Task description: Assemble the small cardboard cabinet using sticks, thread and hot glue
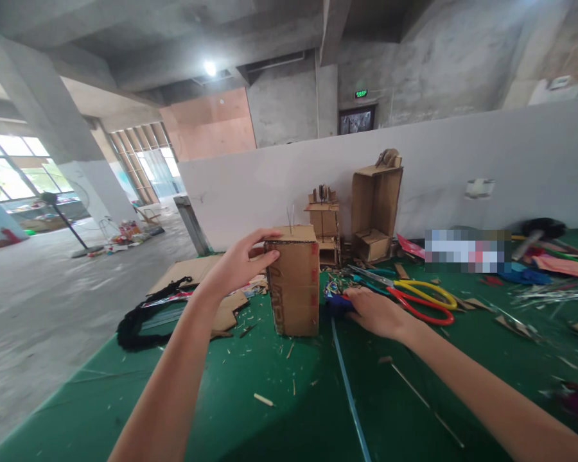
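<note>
A small upright cardboard box stands on the green table, with thin wires sticking up from its top. My left hand grips its upper left corner, thumb on the front face and fingers over the top edge. To the right of the box, my right hand is closed around a dark blue object, whose kind I cannot make out. Small multicoloured pieces lie just behind it. A blue strip runs from near that object toward me. Scissors with red and yellow handles lie beyond my right hand.
Behind stand a small cardboard structure and a taller open cardboard box, near a white partition. A black fuzzy coil lies left. Cardboard scraps and a thin rod are on the green table.
</note>
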Motion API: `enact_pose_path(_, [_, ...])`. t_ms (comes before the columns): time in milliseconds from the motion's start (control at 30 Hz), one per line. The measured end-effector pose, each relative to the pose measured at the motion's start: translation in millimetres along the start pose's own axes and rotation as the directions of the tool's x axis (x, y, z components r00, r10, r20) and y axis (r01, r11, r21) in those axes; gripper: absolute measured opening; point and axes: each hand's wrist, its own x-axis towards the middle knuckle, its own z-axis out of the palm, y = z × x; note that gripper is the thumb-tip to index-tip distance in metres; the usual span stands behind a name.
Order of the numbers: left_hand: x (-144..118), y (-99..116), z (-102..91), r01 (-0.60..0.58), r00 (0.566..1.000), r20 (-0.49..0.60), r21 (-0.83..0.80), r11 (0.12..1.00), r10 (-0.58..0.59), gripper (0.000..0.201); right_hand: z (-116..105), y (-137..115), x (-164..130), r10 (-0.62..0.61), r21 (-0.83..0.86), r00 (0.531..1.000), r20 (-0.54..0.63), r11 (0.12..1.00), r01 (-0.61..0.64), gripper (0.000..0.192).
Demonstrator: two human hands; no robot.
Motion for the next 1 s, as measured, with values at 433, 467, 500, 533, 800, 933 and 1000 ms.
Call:
enact_pose_path(433, [1.2,-3.1,-2.5,-0.025,1.0,0.019,0.003,1.0,0.025,0.032,0.5,-1.5,-2.8,-0.025,0.037,1.0,-0.002,0.999,0.025,0.042])
enact_pose_path(467, [1.2,-2.9,-2.5,-0.021,1.0,0.018,-0.006,1.0,0.021,0.032,0.9,-1.1,-2.6,-0.028,0.038,1.0,-0.002,0.999,0.028,0.042])
enact_pose_path(500, [1.2,-2.6,-2.5,-0.016,1.0,0.016,-0.013,1.0,0.017,0.033,1.3,-0.7,-2.4,-0.03,0.039,1.0,-0.001,0.999,0.03,0.042])
enact_pose_path(533, [1.3,-2.4,-2.5,-0.009,1.0,0.013,-0.017,1.0,0.009,0.033,1.7,-0.2,-2.0,-0.031,0.038,1.0,0.001,0.999,0.031,0.041])
enact_pose_path(800, [2.4,-3.3,-3.4,0.01,1.0,-0.004,-0.032,0.999,-0.011,0.033,1.7,0.0,-1.1,-0.026,0.044,1.0,0.013,0.999,0.025,0.042])
enact_pose_path(933, [2.2,-4.6,-4.7,0.013,1.0,0.0,-0.034,0.999,-0.013,0.032,2.0,-0.1,-1.1,-0.025,0.048,1.0,0.012,0.999,0.024,0.042])
enact_pose_path(1000, [1.6,-4.7,-5.9,0.026,1.0,0.006,-0.032,0.999,-0.026,0.033,2.6,0.1,-0.9,-0.025,0.049,1.0,0.01,0.998,0.024,0.042])
